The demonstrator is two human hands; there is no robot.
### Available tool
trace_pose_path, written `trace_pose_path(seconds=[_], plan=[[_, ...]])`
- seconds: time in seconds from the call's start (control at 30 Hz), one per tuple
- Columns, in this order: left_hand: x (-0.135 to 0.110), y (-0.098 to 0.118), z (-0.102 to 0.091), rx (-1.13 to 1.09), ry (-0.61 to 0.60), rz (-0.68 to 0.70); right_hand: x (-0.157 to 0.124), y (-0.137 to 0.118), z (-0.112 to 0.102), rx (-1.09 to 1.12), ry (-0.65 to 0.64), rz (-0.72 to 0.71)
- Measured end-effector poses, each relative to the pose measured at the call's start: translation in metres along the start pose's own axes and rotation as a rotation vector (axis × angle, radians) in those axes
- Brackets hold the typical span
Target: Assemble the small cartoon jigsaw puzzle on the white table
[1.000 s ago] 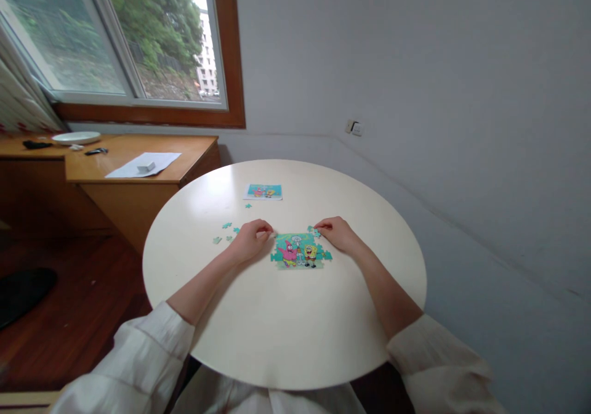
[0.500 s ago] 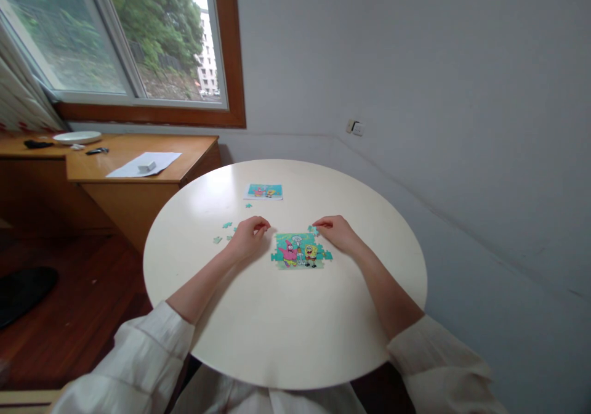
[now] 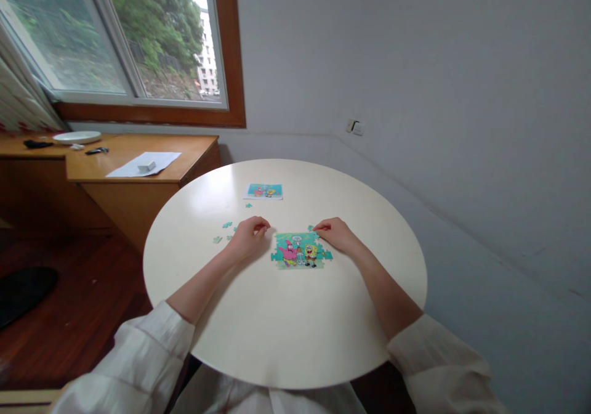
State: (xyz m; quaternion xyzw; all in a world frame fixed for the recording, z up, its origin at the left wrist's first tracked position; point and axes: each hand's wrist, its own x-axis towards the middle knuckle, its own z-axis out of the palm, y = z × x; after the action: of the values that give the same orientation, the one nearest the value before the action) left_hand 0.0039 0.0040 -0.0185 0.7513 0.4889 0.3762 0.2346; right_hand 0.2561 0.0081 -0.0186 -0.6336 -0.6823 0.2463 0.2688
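Observation:
A partly joined jigsaw puzzle [image 3: 298,252] with a pink starfish, a pale green figure and a yellow sponge lies flat on the round table. My right hand [image 3: 336,231] is closed at the puzzle's upper right corner, its fingertips on a teal puzzle piece [image 3: 317,234] that they mostly hide. Just beyond these fingertips lies a loose teal piece [image 3: 310,228]. Left of the puzzle, my left hand [image 3: 249,236] rests with fingers curled and pinched together; whatever is between them is hidden. Several loose pieces [image 3: 227,225] lie beside and partly behind this hand.
Farther back on the white table [image 3: 286,328] are a small picture card [image 3: 263,191] and a single piece [image 3: 249,205]. A wooden desk [image 3: 194,155] at the left holds a paper sheet [image 3: 161,162], a small white box [image 3: 146,166] and a white plate [image 3: 77,137].
My right hand has moved slightly down, bringing the teal piece against the puzzle's upper right corner. My left hand has stayed in place.

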Motion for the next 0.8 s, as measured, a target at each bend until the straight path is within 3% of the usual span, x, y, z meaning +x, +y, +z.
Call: trace_pose_path(seconds=[0.13, 0.4, 0.8], plan=[[-0.0026, 0.0010, 0.0009, 0.008, -0.035, 0.028, 0.0006, 0.0004, 0.0012, 0.011, 0.004, 0.013], [-0.0053, -0.0014, 0.0026, 0.097, -0.239, 0.184, -0.0003, -0.0006, -0.0001, 0.011, -0.026, 0.024], [-0.0041, 0.0004, 0.0009, 0.180, -0.285, 0.202, -0.0031, -0.0039, 0.0007, -0.006, -0.008, 0.017]])
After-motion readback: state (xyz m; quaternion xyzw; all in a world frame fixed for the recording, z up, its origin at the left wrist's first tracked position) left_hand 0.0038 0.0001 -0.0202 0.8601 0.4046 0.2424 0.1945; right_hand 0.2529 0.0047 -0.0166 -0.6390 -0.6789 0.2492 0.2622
